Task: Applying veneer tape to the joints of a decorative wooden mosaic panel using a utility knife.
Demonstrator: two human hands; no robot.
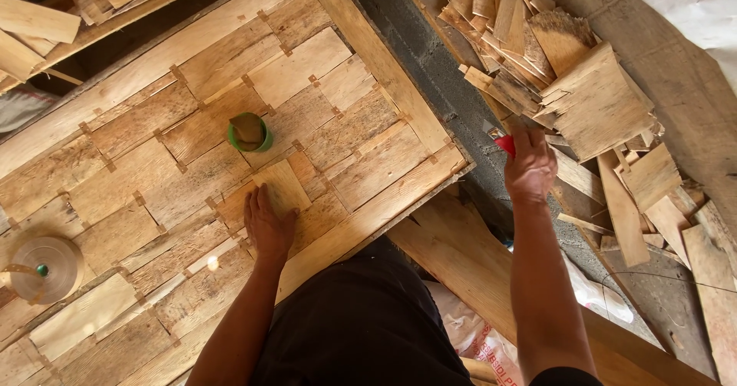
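Head view: left hand (269, 225) flat, fingers together, palm pressing small veneer piece (280, 190) on patchwork veneer sheet (138, 179); piece lies just ahead of fingertips, long axis diagonal, toward green cup (250, 133). Cup upright just beyond piece, something brown inside, contents unclear. Right hand (528, 169) well apart to right, clamped on red tool (505, 145), reaching into scrap veneer pile (583, 102). Tape roll (44, 269) at far left.
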